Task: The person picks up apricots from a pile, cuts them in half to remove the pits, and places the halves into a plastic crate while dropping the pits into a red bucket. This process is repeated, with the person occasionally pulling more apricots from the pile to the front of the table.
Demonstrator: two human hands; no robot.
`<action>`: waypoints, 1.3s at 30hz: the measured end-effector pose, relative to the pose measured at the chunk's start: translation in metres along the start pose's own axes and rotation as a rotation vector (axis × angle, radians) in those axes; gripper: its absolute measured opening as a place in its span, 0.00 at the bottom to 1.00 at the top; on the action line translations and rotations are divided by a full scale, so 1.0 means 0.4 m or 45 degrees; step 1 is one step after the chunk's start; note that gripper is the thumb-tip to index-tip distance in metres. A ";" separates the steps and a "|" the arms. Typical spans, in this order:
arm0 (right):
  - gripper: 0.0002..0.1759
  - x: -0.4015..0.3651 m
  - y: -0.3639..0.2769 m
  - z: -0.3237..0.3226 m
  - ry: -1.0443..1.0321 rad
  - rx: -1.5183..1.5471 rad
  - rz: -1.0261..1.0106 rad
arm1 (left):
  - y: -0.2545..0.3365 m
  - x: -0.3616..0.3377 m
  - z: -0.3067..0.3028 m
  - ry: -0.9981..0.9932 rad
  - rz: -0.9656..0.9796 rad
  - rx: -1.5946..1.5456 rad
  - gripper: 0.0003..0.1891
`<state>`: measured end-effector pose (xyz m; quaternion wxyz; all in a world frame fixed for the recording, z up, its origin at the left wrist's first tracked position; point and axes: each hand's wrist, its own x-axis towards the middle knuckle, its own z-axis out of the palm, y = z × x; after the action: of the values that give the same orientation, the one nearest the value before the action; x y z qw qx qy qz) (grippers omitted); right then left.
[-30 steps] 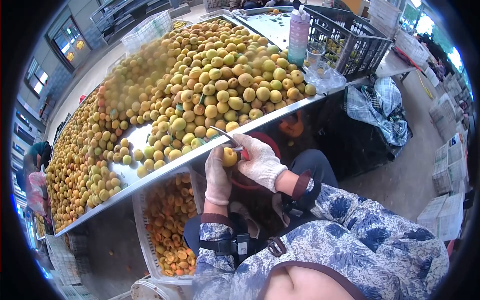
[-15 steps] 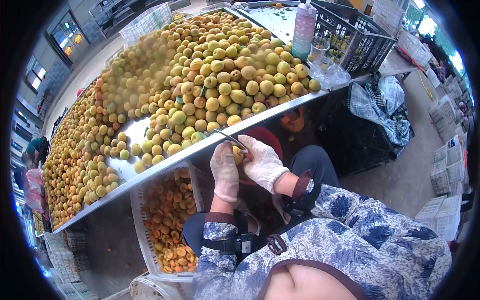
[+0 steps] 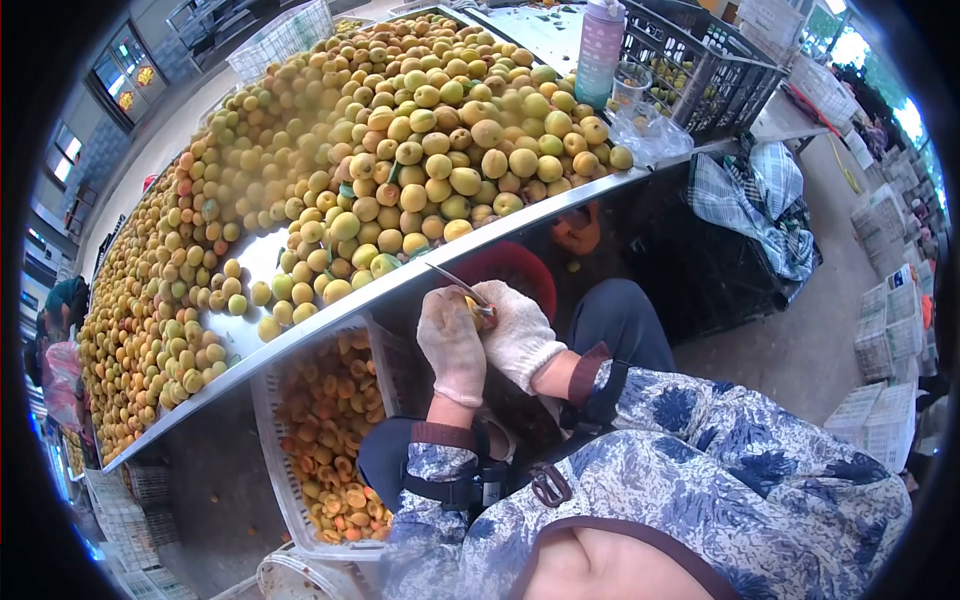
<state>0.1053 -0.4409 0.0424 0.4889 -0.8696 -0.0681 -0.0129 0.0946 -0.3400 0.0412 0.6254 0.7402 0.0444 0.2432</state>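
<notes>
Both my hands wear white cotton gloves and meet just below the metal table's front edge (image 3: pixel 520 215). My left hand (image 3: pixel 452 343) is closed around a yellow apricot (image 3: pixel 470 302), which is mostly hidden by the fingers. My right hand (image 3: pixel 520 333) grips a small knife (image 3: pixel 455 281) whose blade points up and left over the fruit. A big heap of yellow-orange apricots (image 3: pixel 400 150) covers the table right above my hands. A red basin (image 3: pixel 515 268) sits under my hands, near my knees.
A white crate of halved apricots (image 3: pixel 325 440) stands under the table at my left. A pink bottle (image 3: pixel 598 48), a plastic cup and a black crate (image 3: pixel 700 80) are at the table's right end. Checked cloth drapes a dark bin at right. Another person bends at far left.
The apricot has turned in my left hand and is now more hidden by the fingers. Both hands have drawn closer together, and the view has shifted slightly.
</notes>
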 end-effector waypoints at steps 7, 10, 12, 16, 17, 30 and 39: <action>0.15 -0.007 -0.047 -0.038 -0.254 0.006 0.245 | 0.021 -0.003 -0.010 -0.139 -0.167 0.043 0.15; 0.15 0.007 -0.038 -0.038 -0.353 0.015 0.196 | -0.011 0.006 -0.005 -0.094 -0.116 -0.056 0.15; 0.15 0.001 -0.053 -0.068 -0.402 0.008 0.222 | -0.013 0.007 -0.020 -0.153 -0.050 0.027 0.16; 0.12 -0.008 -0.159 -0.182 -0.702 0.396 0.774 | 0.021 0.008 -0.033 -0.319 -0.190 -0.162 0.18; 0.12 -0.007 -0.154 -0.195 -0.886 0.351 0.745 | 0.028 0.004 -0.038 -0.361 -0.153 -0.148 0.20; 0.14 -0.159 -0.081 -0.138 -0.311 0.323 -0.190 | 0.154 -0.118 -0.042 -0.006 -0.468 -0.991 0.34; 0.28 -0.223 -0.141 -0.168 -0.291 0.161 -0.083 | 0.189 -0.150 -0.092 -0.073 -0.311 -0.875 0.32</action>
<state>0.0126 -0.4787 0.1172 0.5310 -0.8302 -0.1525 0.0746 0.0087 -0.3452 0.0981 0.8630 0.4826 0.0306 0.1465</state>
